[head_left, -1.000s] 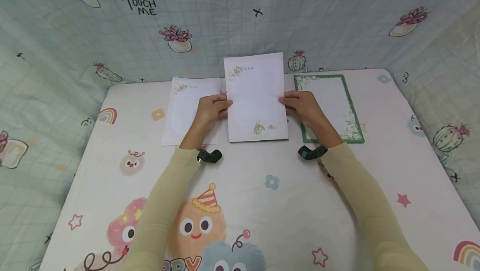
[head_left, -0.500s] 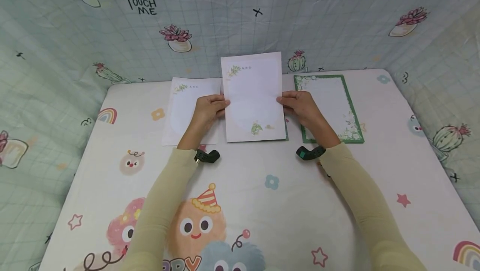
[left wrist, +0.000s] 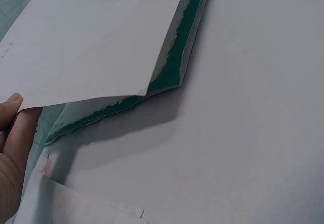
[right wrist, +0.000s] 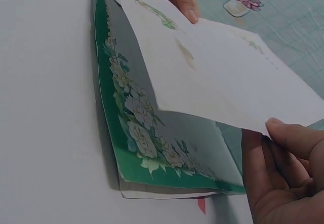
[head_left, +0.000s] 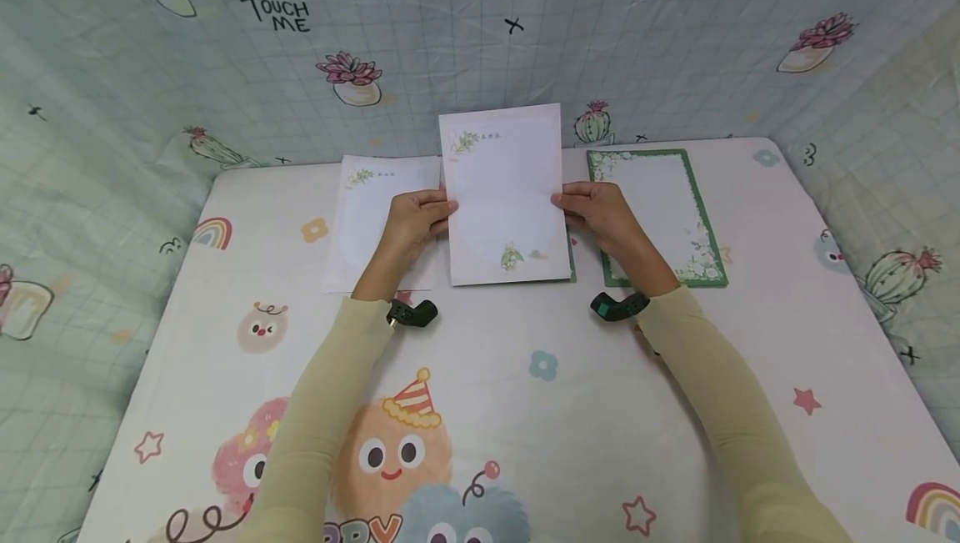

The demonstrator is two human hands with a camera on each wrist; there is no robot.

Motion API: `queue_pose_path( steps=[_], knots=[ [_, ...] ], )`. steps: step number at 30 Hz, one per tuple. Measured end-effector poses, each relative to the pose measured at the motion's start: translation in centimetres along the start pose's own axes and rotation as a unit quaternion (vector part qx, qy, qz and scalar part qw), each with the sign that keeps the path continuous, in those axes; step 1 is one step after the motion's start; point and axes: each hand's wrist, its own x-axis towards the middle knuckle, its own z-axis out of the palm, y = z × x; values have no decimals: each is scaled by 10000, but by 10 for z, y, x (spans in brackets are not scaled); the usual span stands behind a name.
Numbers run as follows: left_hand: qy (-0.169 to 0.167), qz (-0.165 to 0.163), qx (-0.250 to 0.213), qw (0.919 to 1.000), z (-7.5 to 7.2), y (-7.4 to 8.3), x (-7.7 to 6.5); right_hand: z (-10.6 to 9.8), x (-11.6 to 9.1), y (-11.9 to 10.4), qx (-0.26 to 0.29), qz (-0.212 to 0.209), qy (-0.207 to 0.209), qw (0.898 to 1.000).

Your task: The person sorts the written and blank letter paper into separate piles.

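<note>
Between my two hands a white sheet of paper (head_left: 506, 201) with green leaf prints is held up, tilted. My left hand (head_left: 415, 222) pinches its left edge, thumb in front. On the opposite edge, my right hand (head_left: 600, 211) pinches it likewise. Under this sheet in the right wrist view lies a green-bordered floral sheet (head_left: 573, 269), with white paper edges beneath it; only a sliver shows in the head view. To the left lies another white leaf-printed sheet (head_left: 356, 230), partly behind my left hand. A second green-bordered sheet (head_left: 651, 193) lies to the right, partly behind my right forearm.
The table (head_left: 600, 418) has a white cover printed with cartoon figures, stars and flowers. A pale green cloth (head_left: 450, 42) with cactus prints hangs at the back and along both sides. Black devices are strapped at both wrists.
Both hands have shifted slightly left with the white sheet. A green edge now shows past its lower right corner. The sheets on either side stay in place.
</note>
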Motion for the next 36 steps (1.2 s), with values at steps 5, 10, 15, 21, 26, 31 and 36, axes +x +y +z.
queue_pose_path(
  steps=[5, 10, 15, 21, 26, 31, 36],
  knots=[
    [-17, 22, 60, 10000, -1, 1, 0, 0, -2, -1, 51, -83, 8, 10000],
    [-40, 6, 95, 9999, -1, 2, 1, 1, -1, -1, 41, -127, 44, 9999],
    [-82, -9, 75, 9999, -3, 2, 0, 2, -1, -1, 79, -88, 29, 9999],
    [-94, 4, 122, 9999, -4, 2, -1, 3, 0, -1, 9, -114, 20, 9999],
    [-47, -45, 54, 10000, -7, 4, -2, 4, 1, 0, 117, -101, -38, 9999],
    [44, -41, 36, 10000, -11, 5, -3, 7, -1, -1, 173, -94, -135, 9997],
    [50, -33, 48, 10000, -14, 5, -4, 11, -2, -4, 131, -50, -118, 9998]
  ],
)
